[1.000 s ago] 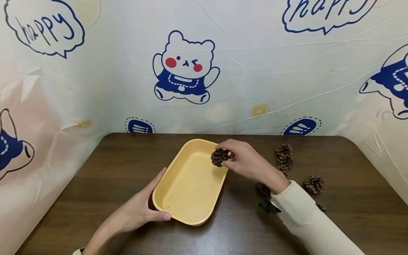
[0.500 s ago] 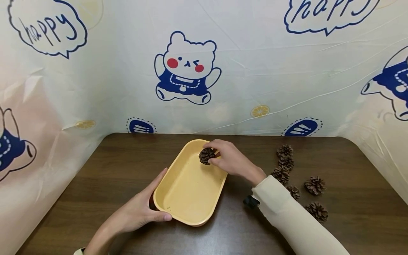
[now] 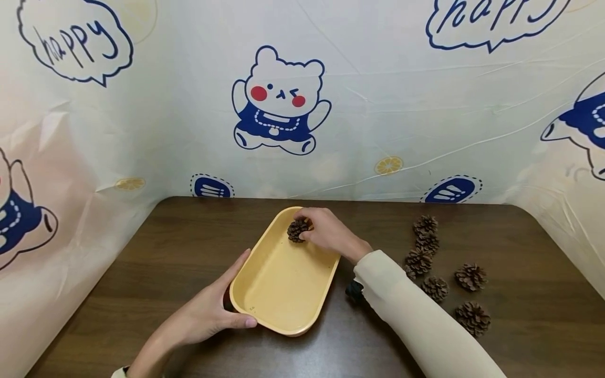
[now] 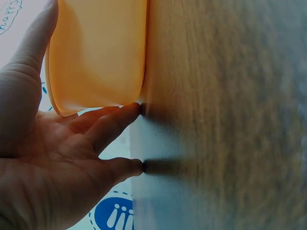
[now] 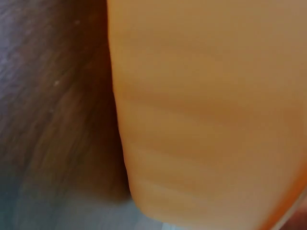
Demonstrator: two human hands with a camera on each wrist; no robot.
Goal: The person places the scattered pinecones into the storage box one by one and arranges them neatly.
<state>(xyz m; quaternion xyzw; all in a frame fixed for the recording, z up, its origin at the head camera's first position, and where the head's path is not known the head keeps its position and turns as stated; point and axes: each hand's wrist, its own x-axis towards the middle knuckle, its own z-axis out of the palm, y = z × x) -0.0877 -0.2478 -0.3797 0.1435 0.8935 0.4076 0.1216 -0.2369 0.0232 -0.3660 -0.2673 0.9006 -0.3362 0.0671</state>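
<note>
A brown pine cone (image 3: pixel 297 231) is pinched in my right hand (image 3: pixel 327 231), inside the far end of a yellow rectangular tray (image 3: pixel 283 283). The thumb and fingers hold the cone from its right side, low toward the tray floor. My left hand (image 3: pixel 208 310) grips the tray's near left corner, thumb at the near rim and fingers along the left side. In the left wrist view, this left hand (image 4: pixel 57 153) spreads about the tray (image 4: pixel 100 48), fingertips down at the tabletop. The tray's wall (image 5: pixel 201 120) fills most of the right wrist view, which hides the right fingers.
Several pine cones (image 3: pixel 472 318) lie on the brown wooden table (image 3: pixel 189 236) to the right of the tray, some partly behind the right sleeve (image 3: pixel 402 299). A printed sheet (image 3: pixel 368 105) with a bear stands behind the table and along its sides.
My right hand has carried the pine cone left and in over the tray's far end, lower now. The left hand stays at its corner. More cones show as the right sleeve moves left.
</note>
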